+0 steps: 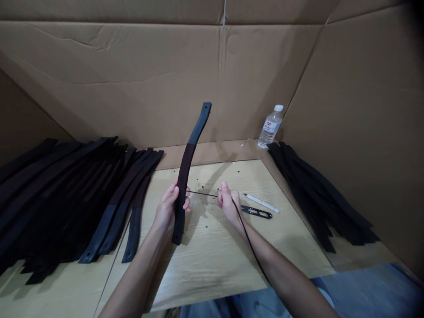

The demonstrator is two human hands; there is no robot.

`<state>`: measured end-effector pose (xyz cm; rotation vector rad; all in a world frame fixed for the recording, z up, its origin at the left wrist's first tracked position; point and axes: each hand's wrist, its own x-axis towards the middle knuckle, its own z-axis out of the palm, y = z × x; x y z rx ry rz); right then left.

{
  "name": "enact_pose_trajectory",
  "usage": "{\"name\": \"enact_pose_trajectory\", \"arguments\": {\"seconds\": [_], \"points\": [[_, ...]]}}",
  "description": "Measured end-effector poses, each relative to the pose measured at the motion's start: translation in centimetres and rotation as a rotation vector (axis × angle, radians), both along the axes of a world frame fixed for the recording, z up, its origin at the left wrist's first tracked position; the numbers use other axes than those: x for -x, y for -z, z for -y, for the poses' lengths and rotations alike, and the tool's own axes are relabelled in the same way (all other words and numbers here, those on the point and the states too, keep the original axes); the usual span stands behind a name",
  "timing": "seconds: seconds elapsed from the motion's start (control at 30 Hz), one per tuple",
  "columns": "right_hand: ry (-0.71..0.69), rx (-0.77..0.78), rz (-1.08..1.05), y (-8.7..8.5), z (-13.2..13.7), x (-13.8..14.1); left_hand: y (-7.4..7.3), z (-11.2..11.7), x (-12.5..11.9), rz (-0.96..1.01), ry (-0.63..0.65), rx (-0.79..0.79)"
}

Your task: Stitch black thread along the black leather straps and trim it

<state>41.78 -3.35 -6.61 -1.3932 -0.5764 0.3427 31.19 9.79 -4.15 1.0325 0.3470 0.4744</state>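
My left hand point(168, 204) is closed around the lower part of a long, curved black strap point(196, 129), held up at a slant above the table. Dark brown cord wrapping point(186, 161) covers the strap's middle, and a small hole shows near each end. From the strap a dark cord point(202, 193) runs taut to my right hand point(228, 201), which is shut on it with the thumb up. The loose length of cord trails down along my right forearm. Beside the right hand lie black thread snips point(257, 213) and a white pencil-like stick point(262, 203).
A large pile of similar black straps point(66, 190) covers the left side. More dark straps point(318, 194) lie at the right, near a water bottle point(270, 127) by the cardboard wall point(132, 88). Small dark scraps dot the pale tabletop point(198, 269).
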Motion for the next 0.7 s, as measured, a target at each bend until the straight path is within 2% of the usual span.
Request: {"name": "enact_pose_trajectory", "arguments": {"seconds": [0.17,0.27,0.37,0.43,0.6,0.7], "points": [[0.000,0.026,-0.002,0.6,-0.1,-0.3,0.2,-0.2,0.1,-0.038,0.032,0.049],[-0.030,0.056,0.014,0.9,-0.1,-0.6,0.4,-0.5,0.2,-0.060,0.034,0.027],[-0.091,0.155,0.080,1.0,-0.1,-0.9,0.6,-0.9,0.2,-0.048,0.018,-0.010],[-0.155,0.238,0.189,1.1,0.0,-1.1,0.8,-1.3,0.2,-0.036,-0.010,-0.009],[-0.259,0.328,0.664,1.0,0.4,-1.5,1.0,-2.1,0.0,-0.007,-0.036,0.019],[-0.270,0.371,0.772,0.5,1.5,-1.5,1.1,-2.2,-0.1,0.012,-0.024,0.030]]}}
